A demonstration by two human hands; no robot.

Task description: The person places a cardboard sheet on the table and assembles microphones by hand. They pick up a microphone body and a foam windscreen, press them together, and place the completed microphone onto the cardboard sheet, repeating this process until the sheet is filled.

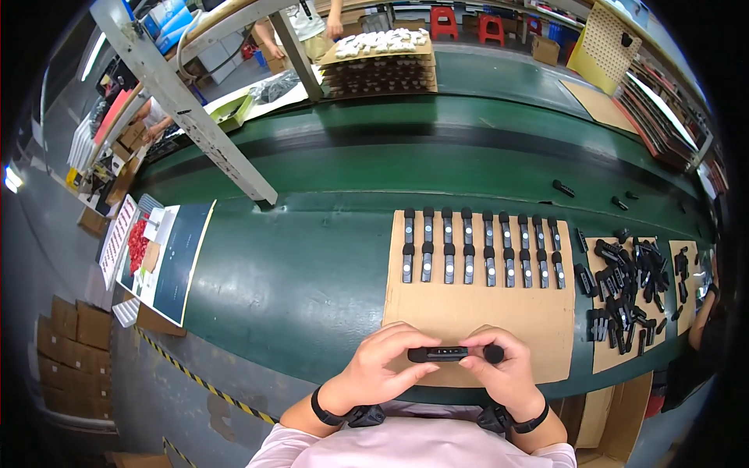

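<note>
Just above the near part of the cardboard sheet (476, 312), a small black clip-on microphone (446, 354) is held level between my hands. My left hand (384, 363) pinches its foam-tipped end with thumb and fingers. The other end is between the thumb and forefinger of my right hand (509, 370). A second black foam-tipped piece (493, 353) sits in the right hand's curled fingers, most of it hidden. Beyond my hands, two rows of similar microphones (468, 269) lie on the sheet, foam tips pointing away, each with a pale round mark.
On the right, a loose pile of black microphones (624, 288) covers another cardboard piece. A few stray ones (563, 188) lie on the green bench (312, 234). A metal post (195, 125) rises at left. Across the bench, a person (304, 31) stands beside stacked trays (378, 66).
</note>
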